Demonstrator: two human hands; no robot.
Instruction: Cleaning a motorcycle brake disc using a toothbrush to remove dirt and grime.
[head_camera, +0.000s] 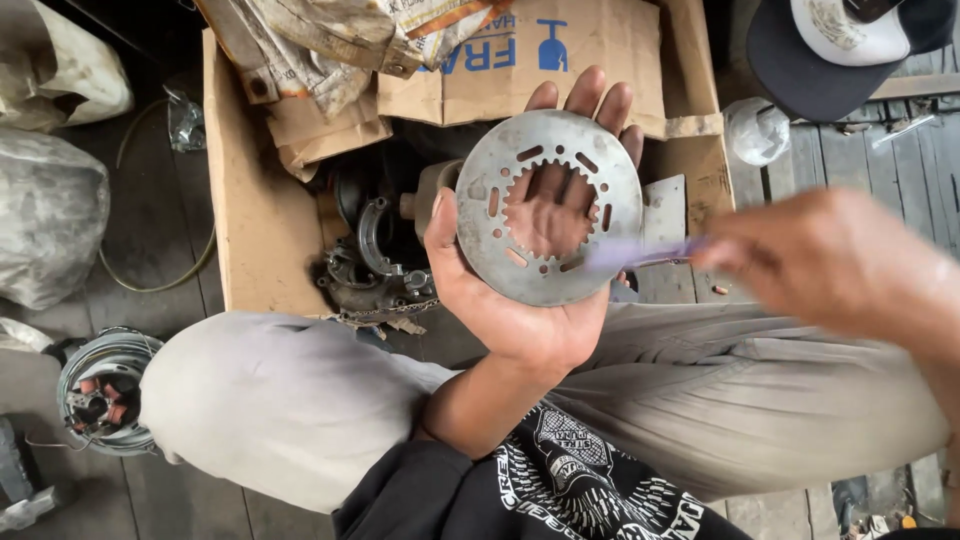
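Note:
My left hand (520, 300) lies palm up and holds a flat grey metal ring plate (480, 215) with slots and inner teeth; my palm shows through its toothed centre hole. My right hand (850, 265), blurred by motion, is at the right and pinches a thin purple stick-like tool (645, 252) whose tip rests on the plate's right edge. Both hands are above my knees, which are in grey trousers.
An open cardboard box (240, 200) sits in front of me with dark greasy engine parts (375, 255) and crumpled paper bags (320, 50) inside. A round coil part (100, 390) lies on the wooden floor at left. A cap (830, 45) and plastic bags (50, 210) are nearby.

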